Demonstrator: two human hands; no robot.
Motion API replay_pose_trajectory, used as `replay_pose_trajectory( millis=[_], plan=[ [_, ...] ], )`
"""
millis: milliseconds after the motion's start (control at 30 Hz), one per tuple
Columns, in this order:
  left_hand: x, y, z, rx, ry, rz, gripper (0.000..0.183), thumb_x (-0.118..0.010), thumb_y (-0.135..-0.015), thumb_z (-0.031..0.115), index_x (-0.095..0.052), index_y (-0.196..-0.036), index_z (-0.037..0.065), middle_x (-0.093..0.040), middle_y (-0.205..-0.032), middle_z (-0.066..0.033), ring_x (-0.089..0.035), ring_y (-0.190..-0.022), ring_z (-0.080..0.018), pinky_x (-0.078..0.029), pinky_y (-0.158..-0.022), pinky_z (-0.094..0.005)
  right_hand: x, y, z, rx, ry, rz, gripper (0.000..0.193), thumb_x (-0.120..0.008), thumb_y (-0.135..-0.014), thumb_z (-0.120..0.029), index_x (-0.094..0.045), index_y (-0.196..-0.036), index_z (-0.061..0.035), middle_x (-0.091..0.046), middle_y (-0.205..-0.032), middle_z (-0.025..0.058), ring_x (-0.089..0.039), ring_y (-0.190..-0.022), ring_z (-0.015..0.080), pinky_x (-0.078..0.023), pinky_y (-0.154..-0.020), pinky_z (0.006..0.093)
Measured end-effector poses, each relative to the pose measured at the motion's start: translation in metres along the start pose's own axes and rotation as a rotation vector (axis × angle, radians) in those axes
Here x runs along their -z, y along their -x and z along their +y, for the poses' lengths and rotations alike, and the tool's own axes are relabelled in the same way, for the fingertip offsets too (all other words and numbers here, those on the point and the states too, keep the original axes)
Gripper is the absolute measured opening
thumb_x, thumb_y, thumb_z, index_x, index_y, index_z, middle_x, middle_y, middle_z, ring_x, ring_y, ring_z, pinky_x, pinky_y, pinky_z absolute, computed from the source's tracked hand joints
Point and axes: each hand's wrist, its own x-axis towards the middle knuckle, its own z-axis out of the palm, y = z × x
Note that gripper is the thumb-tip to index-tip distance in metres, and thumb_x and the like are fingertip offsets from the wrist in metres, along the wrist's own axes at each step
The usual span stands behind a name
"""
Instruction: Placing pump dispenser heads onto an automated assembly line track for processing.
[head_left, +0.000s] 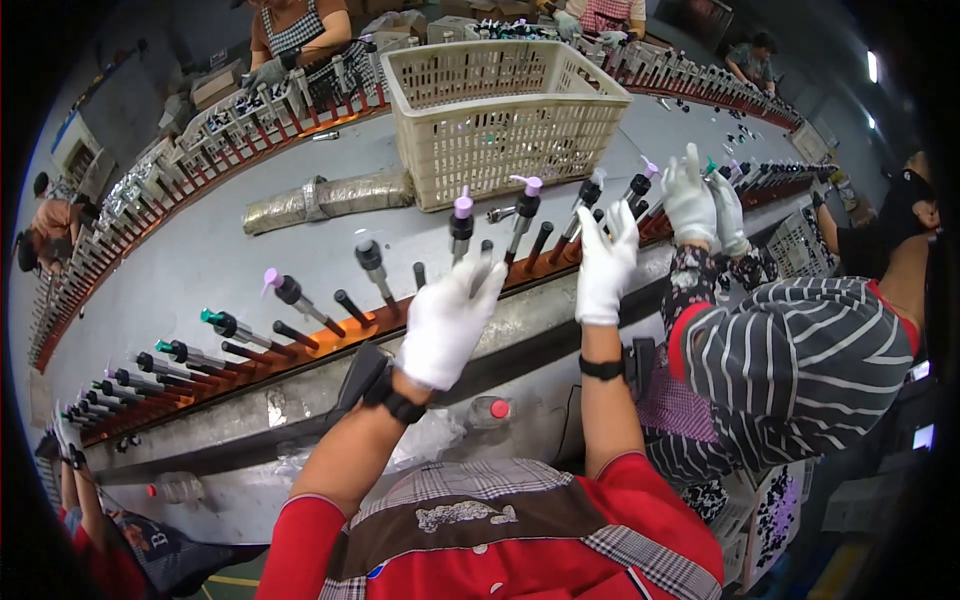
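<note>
My left hand point(447, 325), in a white glove, reaches over the near edge of the line with fingers stretched and slightly apart; no held thing shows in it. Just beyond its fingertips stands a lilac-topped pump head point(461, 222) with a black collar on a post. My right hand point(606, 268), also gloved in white, is raised with fingers spread, below a black-collared pump head point(586, 197). Another lilac-topped pump head point(525, 208) stands between the hands. Left of my left hand are a pump head with no coloured top showing point(371, 262) and a lilac-topped one point(290, 291).
A cream plastic crate point(510, 140) stands on the grey table beside a taped roll point(330, 200). Bare dark posts point(353, 307) alternate with pump heads along the orange rail. At right, close by, a co-worker in a striped hood point(800, 345) works with gloved hands point(690, 205).
</note>
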Motion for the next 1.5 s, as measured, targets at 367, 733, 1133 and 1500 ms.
replay_pose_trajectory(
  millis=[367, 733, 1133, 1500],
  plan=[
    [-0.059, -0.072, -0.023, 0.138, 0.014, 0.110, 0.034, -0.065, -0.095, 0.040, -0.067, -0.096, 0.006, -0.068, -0.076, -0.0158, -0.069, -0.073, -0.0331, -0.052, -0.066, -0.0415, -0.065, -0.006, 0.023, -0.190, 0.028, -0.373, 0.031, -0.077, -0.088, -0.033, -0.067, -0.076, -0.0066, -0.066, -0.063, 0.0027, -0.061, -0.057, 0.0122, -0.048, -0.057, 0.0276],
    [-0.022, -0.020, 0.006, -0.078, -0.727, 0.086, 0.041, -0.066, -0.096, 0.035, -0.059, -0.066, 0.008, -0.057, -0.054, -0.0165, -0.060, -0.053, -0.0378, -0.046, -0.048, -0.0455, 0.044, -0.006, 0.014, -0.074, -0.091, -0.359, 0.015, -0.072, -0.090, -0.002, -0.071, -0.105, 0.0003, -0.073, -0.094, 0.0039, -0.066, -0.081, 0.0095, -0.056, -0.077, 0.0243],
    [-0.160, -0.106, 0.026, 0.121, 0.070, 0.035, 0.030, -0.069, -0.093, 0.032, -0.063, -0.097, 0.003, -0.068, -0.083, -0.0180, -0.067, -0.077, -0.0367, -0.053, -0.070, -0.0424, -0.023, -0.121, 0.066, -0.225, 0.114, -0.280, 0.038, -0.075, -0.088, -0.041, -0.063, -0.075, -0.0077, -0.065, -0.064, 0.0030, -0.061, -0.060, 0.0128, -0.049, -0.061, 0.0295],
    [-0.122, -0.072, 0.025, -0.006, -0.580, 0.106, 0.036, -0.067, -0.094, 0.044, -0.065, -0.081, 0.009, -0.062, -0.060, -0.0123, -0.065, -0.057, -0.0341, -0.050, -0.053, -0.0415, 0.043, -0.105, 0.036, -0.152, 0.083, -0.412, 0.026, -0.073, -0.093, -0.014, -0.071, -0.115, -0.0010, -0.073, -0.096, 0.0032, -0.064, -0.081, 0.0093, -0.051, -0.079, 0.0238]
  ],
)
